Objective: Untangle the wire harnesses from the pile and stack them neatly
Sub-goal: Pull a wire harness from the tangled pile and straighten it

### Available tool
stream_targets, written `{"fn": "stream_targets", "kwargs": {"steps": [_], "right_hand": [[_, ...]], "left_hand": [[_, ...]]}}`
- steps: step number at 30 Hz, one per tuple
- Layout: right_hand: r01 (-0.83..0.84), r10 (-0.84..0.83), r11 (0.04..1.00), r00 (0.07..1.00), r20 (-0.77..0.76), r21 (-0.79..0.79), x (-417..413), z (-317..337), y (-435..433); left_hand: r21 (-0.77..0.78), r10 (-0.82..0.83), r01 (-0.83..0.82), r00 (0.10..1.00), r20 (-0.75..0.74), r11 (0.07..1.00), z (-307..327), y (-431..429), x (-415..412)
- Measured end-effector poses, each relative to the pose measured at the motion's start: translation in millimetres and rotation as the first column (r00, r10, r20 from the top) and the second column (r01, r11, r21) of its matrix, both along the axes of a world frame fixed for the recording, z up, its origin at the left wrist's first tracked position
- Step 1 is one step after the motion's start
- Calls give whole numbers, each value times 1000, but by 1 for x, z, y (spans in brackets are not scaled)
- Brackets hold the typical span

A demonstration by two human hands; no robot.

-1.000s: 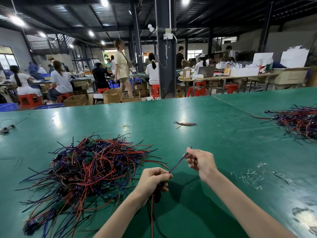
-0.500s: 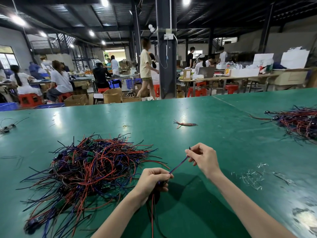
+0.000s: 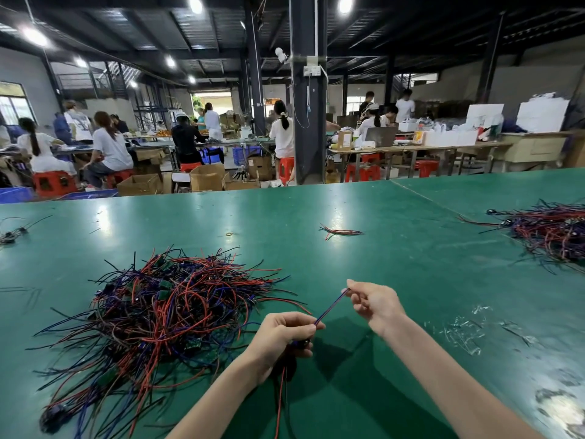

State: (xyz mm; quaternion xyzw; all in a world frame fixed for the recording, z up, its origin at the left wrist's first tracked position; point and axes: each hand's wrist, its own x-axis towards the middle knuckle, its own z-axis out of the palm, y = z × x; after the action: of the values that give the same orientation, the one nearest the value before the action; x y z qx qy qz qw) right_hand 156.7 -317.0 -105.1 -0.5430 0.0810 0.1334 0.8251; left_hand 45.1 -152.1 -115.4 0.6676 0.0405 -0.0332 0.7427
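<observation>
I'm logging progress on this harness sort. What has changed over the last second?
Little. The wire tip that poked out past the fingers of the right hand no longer shows; that hand still pinches the blue-and-red harness. In the background a walking person crossed rightward out of sight. The left hand kept its grip; the pile and the small bundle beyond stayed put.

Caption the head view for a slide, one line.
Left hand and right hand pinch one wire harness taut over the green table, tangled pile at left.
</observation>
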Motion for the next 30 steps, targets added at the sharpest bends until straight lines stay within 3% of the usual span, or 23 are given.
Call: {"fn": "stream_targets", "kwargs": {"steps": [3,6,10,15,17,20,22,24,27,30], "right_hand": [[133,-12,945,927,376,-299,-3,-11,6],[334,158,778,715,681,-532,-8,-22,11],[546,407,605,414,814,-580,-15,-32,16],[692,301,567,330,895,-446,-9,-19,5],[666,166,629,390,906,-402,-10,-10,1],[344,-45,897,697,716,-279,-18,10,4],[116,-49,989,843,535,-93,-28,22,8],[-89,76,996,905,418,13,-41,28,14],[-342,308,937,901,306,65,-62,24,28],[-432,401,887,896,193,163,-72,14,38]], "left_hand": [[-44,-28,30,998,49,999,2,-5,-3],[-57,-39,45,992,117,997,7,-5,-4],[-48,-31,37,992,119,998,8,0,-3],[1,-12,12,1000,9,1000,11,1,-2],[4,39,-39,999,-37,999,12,3,0],[49,125,-122,990,-63,991,10,4,4],[123,172,-167,985,-31,978,7,4,6],[155,208,-204,978,-7,967,5,4,7],[121,196,-195,981,1,973,1,6,10],[114,214,-216,976,24,970,-1,9,11]]}}
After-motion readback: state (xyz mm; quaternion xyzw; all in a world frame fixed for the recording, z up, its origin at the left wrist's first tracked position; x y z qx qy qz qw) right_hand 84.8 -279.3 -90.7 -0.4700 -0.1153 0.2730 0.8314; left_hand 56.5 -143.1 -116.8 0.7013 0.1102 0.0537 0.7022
